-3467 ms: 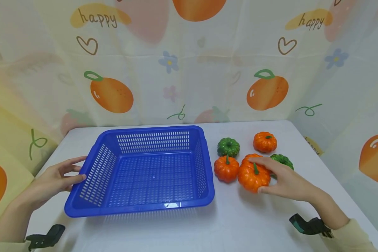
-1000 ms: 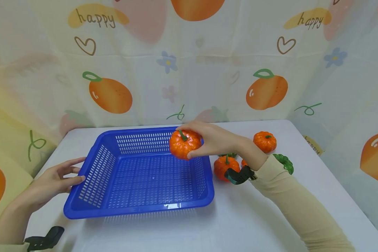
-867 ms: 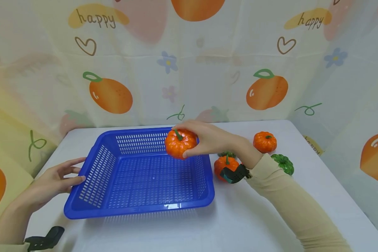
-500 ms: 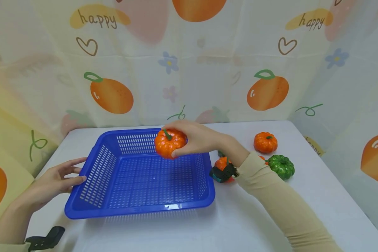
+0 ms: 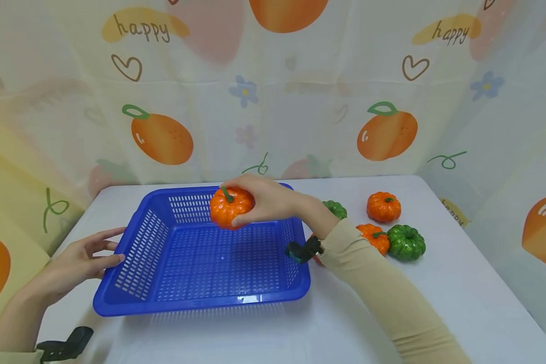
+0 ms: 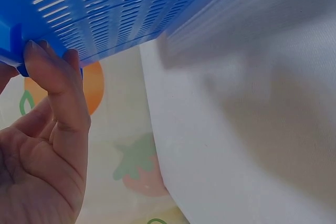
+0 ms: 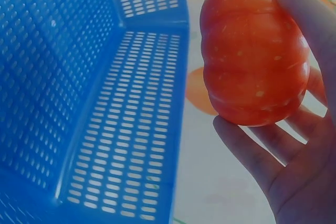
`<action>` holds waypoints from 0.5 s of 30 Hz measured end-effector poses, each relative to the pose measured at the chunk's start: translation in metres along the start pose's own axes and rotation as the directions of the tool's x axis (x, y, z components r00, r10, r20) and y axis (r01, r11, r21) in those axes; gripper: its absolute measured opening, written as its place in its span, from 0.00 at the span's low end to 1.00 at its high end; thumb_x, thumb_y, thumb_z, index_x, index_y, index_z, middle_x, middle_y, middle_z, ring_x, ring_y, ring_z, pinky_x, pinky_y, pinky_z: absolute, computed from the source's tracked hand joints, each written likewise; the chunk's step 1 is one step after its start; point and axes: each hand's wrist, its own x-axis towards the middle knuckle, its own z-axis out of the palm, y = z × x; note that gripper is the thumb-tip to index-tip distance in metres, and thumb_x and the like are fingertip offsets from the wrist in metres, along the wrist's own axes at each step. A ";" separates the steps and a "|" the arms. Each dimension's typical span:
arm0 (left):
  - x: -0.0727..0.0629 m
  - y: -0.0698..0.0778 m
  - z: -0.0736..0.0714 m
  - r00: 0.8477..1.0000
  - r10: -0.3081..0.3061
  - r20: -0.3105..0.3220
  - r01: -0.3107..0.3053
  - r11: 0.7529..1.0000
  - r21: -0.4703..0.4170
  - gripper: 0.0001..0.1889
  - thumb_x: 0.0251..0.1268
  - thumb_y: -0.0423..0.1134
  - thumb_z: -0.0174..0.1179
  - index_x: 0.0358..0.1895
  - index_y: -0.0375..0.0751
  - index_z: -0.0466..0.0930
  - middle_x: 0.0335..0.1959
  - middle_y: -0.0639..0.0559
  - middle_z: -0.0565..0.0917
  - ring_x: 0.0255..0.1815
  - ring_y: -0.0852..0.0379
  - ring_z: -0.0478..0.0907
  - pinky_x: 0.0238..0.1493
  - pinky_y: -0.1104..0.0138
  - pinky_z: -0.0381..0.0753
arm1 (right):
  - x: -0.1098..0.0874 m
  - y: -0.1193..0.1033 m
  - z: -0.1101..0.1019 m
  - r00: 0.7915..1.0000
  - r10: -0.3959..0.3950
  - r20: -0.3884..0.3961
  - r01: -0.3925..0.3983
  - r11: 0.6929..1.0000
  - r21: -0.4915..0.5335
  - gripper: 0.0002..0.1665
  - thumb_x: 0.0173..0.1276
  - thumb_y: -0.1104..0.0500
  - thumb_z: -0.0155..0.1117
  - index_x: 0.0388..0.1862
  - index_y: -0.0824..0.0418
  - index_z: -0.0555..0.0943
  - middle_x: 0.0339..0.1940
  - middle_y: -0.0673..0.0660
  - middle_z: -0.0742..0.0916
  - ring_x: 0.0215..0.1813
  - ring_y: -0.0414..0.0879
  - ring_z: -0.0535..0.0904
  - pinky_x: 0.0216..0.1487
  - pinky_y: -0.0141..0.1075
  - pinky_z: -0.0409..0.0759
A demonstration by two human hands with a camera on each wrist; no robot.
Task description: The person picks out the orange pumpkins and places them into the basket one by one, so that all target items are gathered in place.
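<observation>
An orange toy pumpkin [image 5: 229, 208] with a green stem is in my right hand [image 5: 270, 198], pinched between thumb and fingers over the blue plastic basket [image 5: 200, 304]. In the right wrist view the pumpkin [image 7: 254, 51] shows ribbed, glossy sides, and the basket's slotted wall [image 7: 128, 124] stands beside it. My left hand [image 5: 79, 259] grips the basket's left rim, thumb and fingertips at the edge. The left wrist view shows these fingers [image 6: 68, 93] bent at the rim. Nothing lies on the visible basket floor.
Right of the basket on the white table [image 5: 437, 293] sit a green pumpkin [image 5: 406, 242], an orange one [image 5: 374, 237] touching it, and another orange one [image 5: 384, 207] behind. A second green pumpkin [image 5: 335, 209] and one more orange one are partly hidden by my right arm.
My right hand has taken the orange pumpkin from the group at the right, lifted it and carried it left over the basket. The left hand has stayed on the rim.
</observation>
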 end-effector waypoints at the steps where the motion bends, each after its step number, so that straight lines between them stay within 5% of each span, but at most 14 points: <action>1: 0.000 0.000 0.000 1.000 -0.001 0.000 0.001 1.000 0.002 0.38 0.64 0.44 0.56 0.71 0.36 0.47 0.51 0.34 0.72 0.36 0.56 0.81 0.36 0.64 0.82 | 0.001 0.001 0.002 1.000 0.000 0.000 0.000 1.000 0.009 0.41 0.55 0.45 0.68 0.66 0.54 0.65 0.59 0.50 0.74 0.55 0.40 0.70 0.49 0.26 0.75; 15: -0.001 0.000 -0.001 1.000 0.012 0.001 -0.012 1.000 -0.006 0.37 0.64 0.43 0.56 0.71 0.35 0.48 0.49 0.34 0.73 0.36 0.55 0.81 0.36 0.64 0.82 | 0.019 0.010 0.023 0.999 0.053 -0.007 -0.052 0.995 0.080 0.43 0.55 0.47 0.68 0.67 0.55 0.63 0.60 0.52 0.73 0.54 0.42 0.71 0.51 0.29 0.75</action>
